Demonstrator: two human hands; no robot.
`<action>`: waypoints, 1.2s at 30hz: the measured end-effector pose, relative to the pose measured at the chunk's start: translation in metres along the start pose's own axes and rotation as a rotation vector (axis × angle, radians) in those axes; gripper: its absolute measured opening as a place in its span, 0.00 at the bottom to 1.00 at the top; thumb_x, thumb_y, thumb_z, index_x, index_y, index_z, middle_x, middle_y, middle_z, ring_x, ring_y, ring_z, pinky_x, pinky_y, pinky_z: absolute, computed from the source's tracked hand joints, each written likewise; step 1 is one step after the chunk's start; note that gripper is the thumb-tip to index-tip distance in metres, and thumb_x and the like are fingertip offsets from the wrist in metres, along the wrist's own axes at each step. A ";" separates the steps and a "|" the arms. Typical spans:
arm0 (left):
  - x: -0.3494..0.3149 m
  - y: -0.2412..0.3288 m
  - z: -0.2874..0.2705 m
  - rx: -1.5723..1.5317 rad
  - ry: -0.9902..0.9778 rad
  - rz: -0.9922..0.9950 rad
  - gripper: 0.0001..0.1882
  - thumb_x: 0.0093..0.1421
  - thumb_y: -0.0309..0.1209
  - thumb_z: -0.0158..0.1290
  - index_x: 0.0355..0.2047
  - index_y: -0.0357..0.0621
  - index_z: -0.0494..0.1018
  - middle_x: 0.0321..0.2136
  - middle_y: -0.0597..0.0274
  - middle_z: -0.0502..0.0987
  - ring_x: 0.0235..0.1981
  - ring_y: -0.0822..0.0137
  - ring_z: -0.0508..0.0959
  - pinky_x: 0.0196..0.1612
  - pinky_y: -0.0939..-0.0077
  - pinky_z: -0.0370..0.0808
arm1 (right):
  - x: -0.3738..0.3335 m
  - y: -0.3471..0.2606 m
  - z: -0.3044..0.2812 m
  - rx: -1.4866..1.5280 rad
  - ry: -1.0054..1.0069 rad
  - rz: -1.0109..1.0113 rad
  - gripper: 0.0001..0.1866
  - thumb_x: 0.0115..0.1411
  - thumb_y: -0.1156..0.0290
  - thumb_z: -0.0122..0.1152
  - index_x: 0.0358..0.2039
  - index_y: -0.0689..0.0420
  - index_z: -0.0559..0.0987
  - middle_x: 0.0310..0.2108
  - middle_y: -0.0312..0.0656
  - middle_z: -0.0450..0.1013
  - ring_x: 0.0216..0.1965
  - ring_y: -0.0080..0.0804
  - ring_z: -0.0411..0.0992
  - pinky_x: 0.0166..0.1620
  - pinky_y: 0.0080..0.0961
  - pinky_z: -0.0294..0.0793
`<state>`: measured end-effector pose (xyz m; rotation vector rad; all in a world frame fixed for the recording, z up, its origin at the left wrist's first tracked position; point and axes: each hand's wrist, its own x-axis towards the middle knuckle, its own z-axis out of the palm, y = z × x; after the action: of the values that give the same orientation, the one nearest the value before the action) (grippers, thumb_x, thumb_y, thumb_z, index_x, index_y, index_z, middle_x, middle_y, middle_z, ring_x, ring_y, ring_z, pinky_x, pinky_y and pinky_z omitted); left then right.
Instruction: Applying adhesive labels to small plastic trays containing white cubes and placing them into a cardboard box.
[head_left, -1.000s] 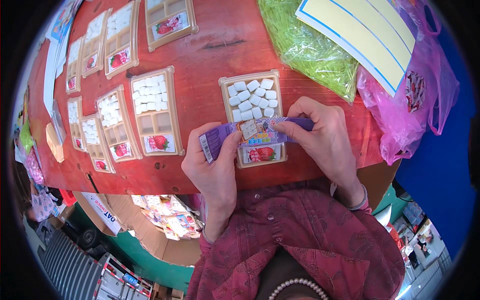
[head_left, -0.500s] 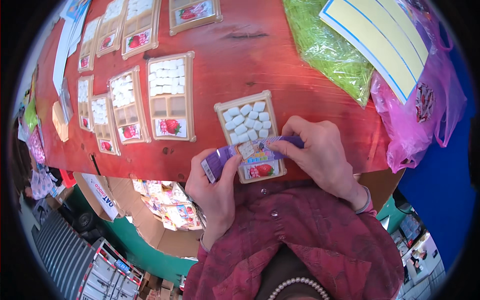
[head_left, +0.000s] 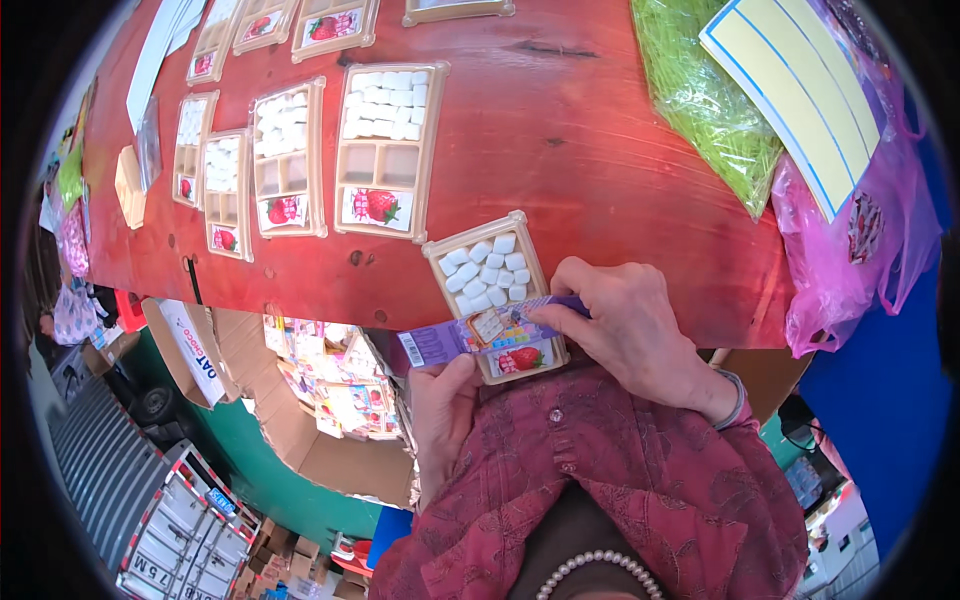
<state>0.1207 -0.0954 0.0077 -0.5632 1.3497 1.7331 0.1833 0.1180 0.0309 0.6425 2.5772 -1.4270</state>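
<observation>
A beige plastic tray [head_left: 535,245] of white marshmallow-like pieces [head_left: 487,272] is tilted at the table's near edge, close to my body. A purple printed card band [head_left: 430,342] lies across its lower middle, its left end sticking out past the tray. My right hand [head_left: 635,335] pinches the band's right end between thumb and bent fingers. My left hand [head_left: 445,410] is under the left part, thumb at the band's lower edge beside the tray; its other fingers are mostly hidden. Below the band, a strawberry-printed packet [head_left: 522,358] shows in the tray's bottom compartment.
Several similar filled trays [head_left: 430,150] stand on the red table [head_left: 560,180] at the left and far side. Right of them lie a bag of green shreds [head_left: 700,110], a yellow striped sheet [head_left: 800,90] and a pink plastic bag [head_left: 815,250]. An opened carton [head_left: 360,465] with printed packets sits below the table's edge.
My left hand has slid down off the band's left end, which now shows its barcode side. The tray is tilted a little more to the left. The whole view has shifted.
</observation>
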 end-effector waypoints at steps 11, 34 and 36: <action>-0.016 -0.009 0.017 -0.024 0.033 0.071 0.20 0.50 0.18 0.56 0.45 0.29 0.69 0.42 0.49 0.75 0.42 0.61 0.77 0.49 0.67 0.73 | -0.001 -0.008 0.006 -0.056 0.249 -0.072 0.15 0.43 0.66 0.69 0.24 0.59 0.72 0.23 0.42 0.70 0.25 0.40 0.70 0.26 0.32 0.67; -0.001 0.024 0.048 0.245 -0.177 0.166 0.15 0.46 0.18 0.59 0.37 0.31 0.76 0.36 0.53 0.78 0.38 0.66 0.77 0.44 0.73 0.72 | -0.016 0.021 -0.002 1.117 -0.083 0.037 0.11 0.56 0.77 0.59 0.40 0.66 0.75 0.31 0.40 0.75 0.34 0.17 0.71 0.38 0.17 0.71; 0.002 0.024 0.047 0.322 -0.208 0.184 0.13 0.45 0.19 0.59 0.34 0.32 0.77 0.35 0.52 0.78 0.37 0.66 0.77 0.43 0.74 0.72 | -0.016 0.027 -0.005 1.041 -0.076 -0.063 0.11 0.55 0.78 0.59 0.40 0.66 0.75 0.31 0.40 0.76 0.33 0.18 0.71 0.38 0.18 0.71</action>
<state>0.1062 -0.0523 0.0345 -0.0789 1.5255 1.6194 0.2096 0.1299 0.0174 0.5550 1.6339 -2.7072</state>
